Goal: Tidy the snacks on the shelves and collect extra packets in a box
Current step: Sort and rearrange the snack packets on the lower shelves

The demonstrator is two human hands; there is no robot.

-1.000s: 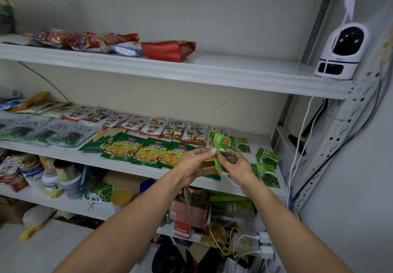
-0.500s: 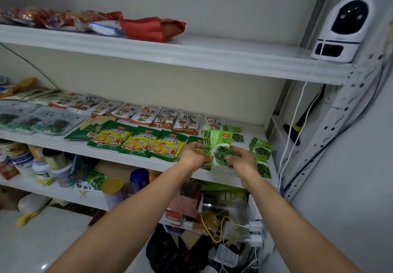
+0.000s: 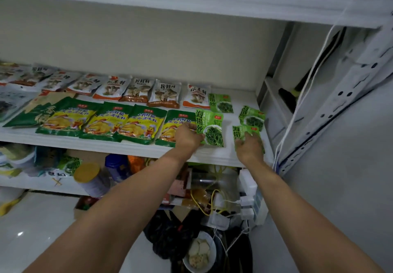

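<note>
At the front edge of the shelf (image 3: 212,159), pinching a seaweed packet (image 3: 211,128) by its left edge with the left hand (image 3: 188,135), flat and label-up, likely to square it beside the chicken seasoning packets (image 3: 127,122). Covering the lower half of a second seaweed packet (image 3: 244,131) with the right hand (image 3: 248,148); cannot tell whether clamped or merely pressed. Probably lining both up with the further seaweed packets (image 3: 252,117) behind.

A glossy, crinkled plastic film is seen on the green seaweed packet (image 3: 210,129), the seasoning packets (image 3: 127,124) and the mushroom packets (image 3: 136,91), while the white shelf (image 3: 212,156) is finished smooth, the wall (image 3: 148,45) is painted matt, the perforated upright (image 3: 340,107) is white-coated metal, and the floor (image 3: 32,230) is polished glossy.
</note>
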